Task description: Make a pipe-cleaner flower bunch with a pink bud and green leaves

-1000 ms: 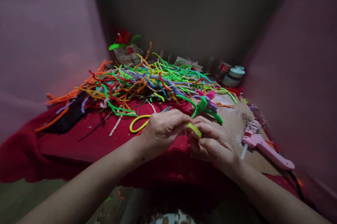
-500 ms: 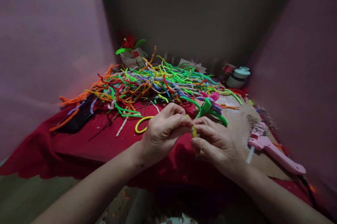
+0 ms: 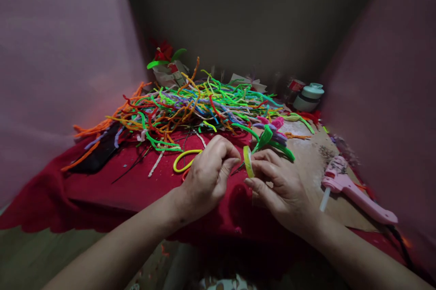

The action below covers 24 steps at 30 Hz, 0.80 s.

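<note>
Hands pinching green tape roll [image 3: 248, 161], left hand [image 3: 207, 176], right hand [image 3: 277, 185]

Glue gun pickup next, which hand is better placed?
Right, probably. The right hand, pinching the yellow-green tape roll, lies on the same side as the pink glue gun. The left hand would have to cross over it.
</note>
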Tool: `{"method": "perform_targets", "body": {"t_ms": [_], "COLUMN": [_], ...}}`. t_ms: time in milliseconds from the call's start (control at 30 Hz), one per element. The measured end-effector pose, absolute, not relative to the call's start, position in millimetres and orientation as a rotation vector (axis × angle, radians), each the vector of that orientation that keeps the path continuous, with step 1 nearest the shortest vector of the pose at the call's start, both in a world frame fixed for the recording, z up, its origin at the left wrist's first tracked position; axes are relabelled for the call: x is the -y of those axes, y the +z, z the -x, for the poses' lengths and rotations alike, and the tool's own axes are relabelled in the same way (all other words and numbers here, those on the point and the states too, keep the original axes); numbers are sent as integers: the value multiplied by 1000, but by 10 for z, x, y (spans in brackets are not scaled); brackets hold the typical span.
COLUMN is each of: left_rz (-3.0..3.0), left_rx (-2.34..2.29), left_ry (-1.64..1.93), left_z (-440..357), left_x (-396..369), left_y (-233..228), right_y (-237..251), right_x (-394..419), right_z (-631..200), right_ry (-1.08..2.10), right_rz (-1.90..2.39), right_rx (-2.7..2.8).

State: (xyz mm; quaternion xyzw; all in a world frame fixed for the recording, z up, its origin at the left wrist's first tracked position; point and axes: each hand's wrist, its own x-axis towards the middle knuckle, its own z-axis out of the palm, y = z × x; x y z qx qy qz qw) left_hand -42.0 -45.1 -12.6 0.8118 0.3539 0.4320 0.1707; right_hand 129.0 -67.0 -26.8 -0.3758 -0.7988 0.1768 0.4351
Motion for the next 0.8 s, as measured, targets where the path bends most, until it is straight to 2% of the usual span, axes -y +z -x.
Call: {"method": "perform_targets", "body": {"t_ms": [133, 233, 433, 800], "left_rz": [-1636, -1275, -1020, -856], "left_rx": [-1013, -884, -753, -705], "left_ry": [841, 751, 782, 941], "left_z": [430, 415, 369, 242], "left_x": [477, 480, 472, 546], "left_y": [-67, -90, -172, -229], "right_y": [-305, -351, -422, -493], "right_x": [663, 656, 650, 657], "right_z": [-1279, -1267, -1250, -1250], "right_ry": [323, 176, -51, -178], "right_rz": [936, 954, 1002, 1000], "right_rx": [1984, 2026, 2092, 2108]}}
